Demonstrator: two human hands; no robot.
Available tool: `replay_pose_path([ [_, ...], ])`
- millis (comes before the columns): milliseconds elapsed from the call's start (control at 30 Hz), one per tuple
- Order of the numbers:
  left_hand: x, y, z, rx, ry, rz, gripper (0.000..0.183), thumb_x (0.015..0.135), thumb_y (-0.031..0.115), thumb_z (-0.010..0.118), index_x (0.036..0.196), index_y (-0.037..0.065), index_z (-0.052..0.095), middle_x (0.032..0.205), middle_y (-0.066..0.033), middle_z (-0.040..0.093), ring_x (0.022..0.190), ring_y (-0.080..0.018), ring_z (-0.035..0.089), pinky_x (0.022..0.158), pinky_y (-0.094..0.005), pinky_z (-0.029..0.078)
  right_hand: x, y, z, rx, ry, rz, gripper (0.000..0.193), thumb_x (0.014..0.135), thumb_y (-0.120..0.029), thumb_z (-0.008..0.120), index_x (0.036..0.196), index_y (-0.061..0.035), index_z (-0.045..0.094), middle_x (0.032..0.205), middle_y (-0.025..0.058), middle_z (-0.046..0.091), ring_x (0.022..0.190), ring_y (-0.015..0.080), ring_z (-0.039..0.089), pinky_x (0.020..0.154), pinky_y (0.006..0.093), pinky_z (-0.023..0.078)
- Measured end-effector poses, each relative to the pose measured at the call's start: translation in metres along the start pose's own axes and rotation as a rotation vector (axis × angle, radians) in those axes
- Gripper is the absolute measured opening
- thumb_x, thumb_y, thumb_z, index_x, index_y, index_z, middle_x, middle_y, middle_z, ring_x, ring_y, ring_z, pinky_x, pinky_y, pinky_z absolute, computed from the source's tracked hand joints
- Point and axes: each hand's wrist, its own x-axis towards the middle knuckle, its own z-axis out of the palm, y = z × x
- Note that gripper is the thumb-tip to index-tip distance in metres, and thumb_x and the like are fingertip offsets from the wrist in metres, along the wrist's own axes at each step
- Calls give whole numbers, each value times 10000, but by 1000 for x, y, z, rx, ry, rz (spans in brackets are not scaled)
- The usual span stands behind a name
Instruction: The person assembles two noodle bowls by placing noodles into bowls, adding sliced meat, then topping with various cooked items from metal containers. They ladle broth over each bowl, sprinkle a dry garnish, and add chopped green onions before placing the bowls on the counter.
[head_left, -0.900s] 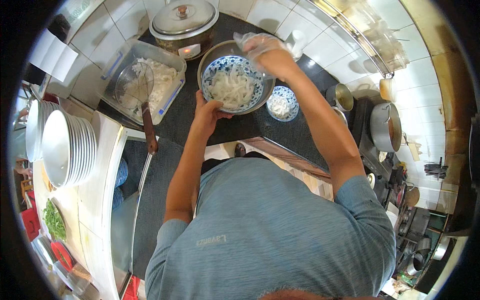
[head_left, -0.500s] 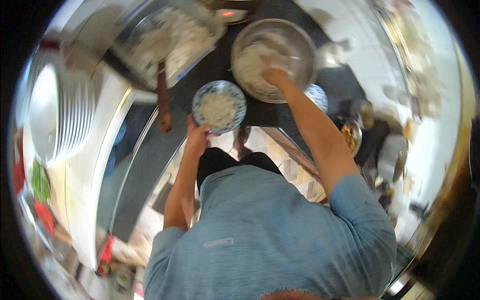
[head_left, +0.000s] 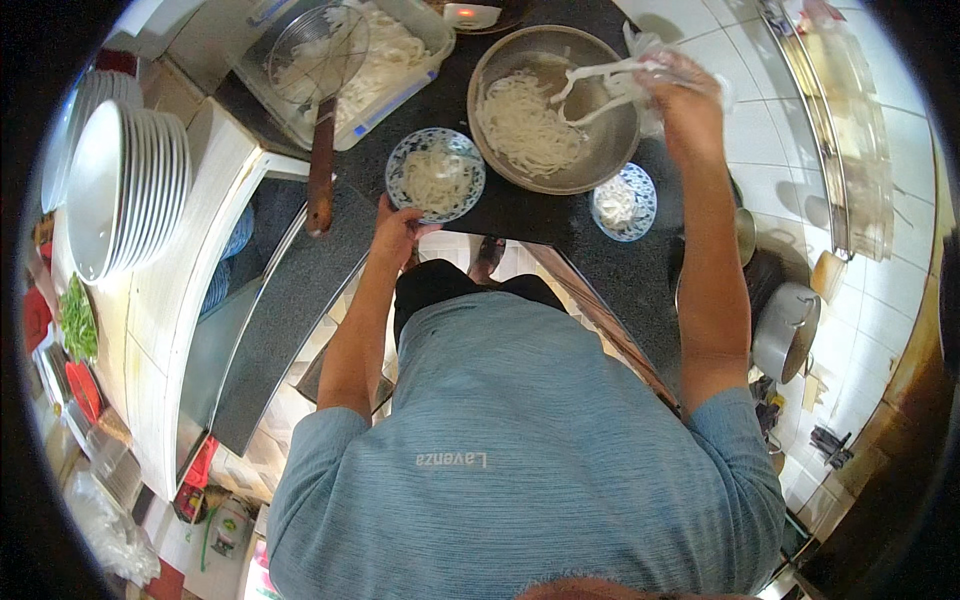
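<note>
A blue-and-white patterned bowl [head_left: 437, 176] with white noodles in it is gripped at its near edge by my left hand [head_left: 397, 232]. To its right stands a wide metal bowl [head_left: 615, 140], holding a heap of pale noodles [head_left: 530, 125]. My right hand [head_left: 688, 105] is raised past that bowl's right rim, its fingers closed on thick white noodles [head_left: 600, 72] that dangle over the bowl. Clear plastic shows around those fingers; whether it is a glove or a bag I cannot make out. Below my right hand sits a smaller blue-and-white bowl [head_left: 622, 203] of white food.
A clear plastic tub [head_left: 390, 105] of noodles stands at the back left, a wire strainer [head_left: 322, 150] with a wooden handle resting across it. Stacked white plates [head_left: 95, 210] fill the left shelf. A metal pot [head_left: 786, 330] hangs on the right, beside the dark counter [head_left: 510, 215].
My right hand has come up out of the metal bowl and moved right, lifting noodles. My left hand keeps hold of the patterned bowl.
</note>
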Motion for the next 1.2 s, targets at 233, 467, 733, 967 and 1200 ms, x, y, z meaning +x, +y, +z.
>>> replay_pose_path([
  [233, 19, -5, 20, 39, -1, 4, 763, 828, -152, 545, 1485, 42, 209, 1368, -299, 500, 1126, -447, 661, 788, -549, 668, -11, -84, -16, 340, -16, -169, 326, 880, 59, 678, 1203, 41, 635, 1115, 147, 698, 1036, 272, 705, 896, 380, 587],
  [467, 28, -5, 25, 63, -108, 15, 780, 858, -69, 635, 1522, 31, 239, 1359, -264, 534, 1087, -444, 683, 848, -552, 643, -40, -114, 32, 454, -52, -205, 235, 888, 50, 655, 1121, 76, 673, 1061, 163, 738, 942, 232, 720, 814, 322, 578],
  [733, -13, 69, -160, -73, 120, 307, 496, 993, 353, 609, 1351, 18, 534, 1334, -230, 593, 1230, -417, 591, 1009, -597, 518, -42, 16, 139, -780, -346, -226, 428, 882, -167, 681, 1302, -91, 653, 1383, 135, 592, 1292, 313, 538, 1099, 426, 424],
  [967, 15, 190, -363, 137, 354, 482, 777, 956, 493, 597, 1589, 132, 329, 1637, -138, 343, 1505, -398, 296, 1132, -648, 382, 33, 176, 129, -627, -117, 579, 482, 872, -323, 700, 1256, -31, 696, 1326, 207, 651, 1188, 402, 635, 1023, 455, 498],
  [1200, 7, 226, -384, 214, 706, 703, 663, 952, 423, 627, 1478, 52, 464, 1467, -158, 518, 1347, -374, 469, 1090, -522, 422, 31, 296, 161, -1386, -611, 169, 368, 908, -333, 613, 1139, -81, 747, 1191, 212, 710, 1175, 376, 655, 963, 475, 521],
])
